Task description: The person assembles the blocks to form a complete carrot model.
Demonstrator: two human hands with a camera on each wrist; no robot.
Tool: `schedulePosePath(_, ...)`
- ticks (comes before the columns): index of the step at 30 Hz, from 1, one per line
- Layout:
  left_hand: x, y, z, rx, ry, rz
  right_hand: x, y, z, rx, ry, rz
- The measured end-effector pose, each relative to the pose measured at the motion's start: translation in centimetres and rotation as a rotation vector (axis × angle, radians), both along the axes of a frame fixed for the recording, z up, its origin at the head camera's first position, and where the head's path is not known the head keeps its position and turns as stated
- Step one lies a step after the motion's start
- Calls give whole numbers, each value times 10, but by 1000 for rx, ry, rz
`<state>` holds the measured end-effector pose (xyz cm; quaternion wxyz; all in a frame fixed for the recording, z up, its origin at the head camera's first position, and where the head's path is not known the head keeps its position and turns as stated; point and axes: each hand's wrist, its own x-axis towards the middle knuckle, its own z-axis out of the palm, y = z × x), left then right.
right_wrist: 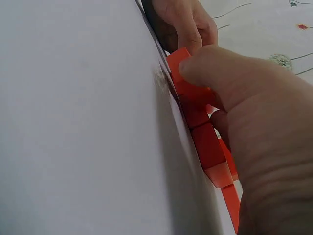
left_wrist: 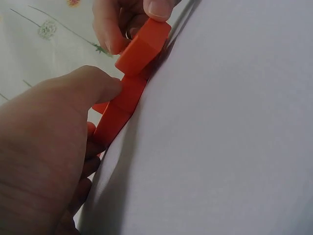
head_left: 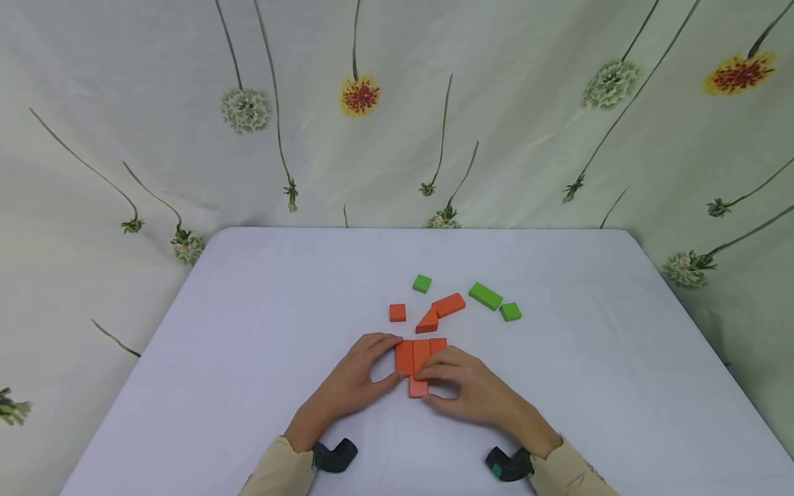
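Three orange-red blocks stand side by side in a row between the hands in the head view. My left hand holds the left block of the row, index finger at its far end and thumb at its near end. With thumb and fingers my right hand pinches a small orange-red block at the near side of the row. That small block looks tilted above the row in the left wrist view. Right-hand fingers partly cover the middle block and the right block.
Beyond the row lie an orange-red square block, a triangular block and a longer orange-red block. Farther out are a small green block, a green rectangular block and another green block. A white cloth covers the table.
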<state>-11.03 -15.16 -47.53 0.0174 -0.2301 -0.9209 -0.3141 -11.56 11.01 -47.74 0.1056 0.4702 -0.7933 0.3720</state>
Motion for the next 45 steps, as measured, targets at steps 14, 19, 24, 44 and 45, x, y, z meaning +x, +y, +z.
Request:
schedulePosePath(14, -1, 0, 0, -3, -20, 7, -2, -1, -1, 40, 26, -6)
schedulePosePath(19, 0, 0, 1, 0, -4, 1, -1, -2, 1, 12, 3, -6)
schedulePosePath(24, 1, 0, 5, 19, -18, -6, -2, -3, 6, -35, -72, -60)
schedulePosePath(44, -2, 2, 5, 21, -23, -12, -37, -8, 24, -33, -99, -304)
schedulePosePath(45, -2, 3, 5, 23, -23, -14, -39, -9, 25, -28, -105, -309)
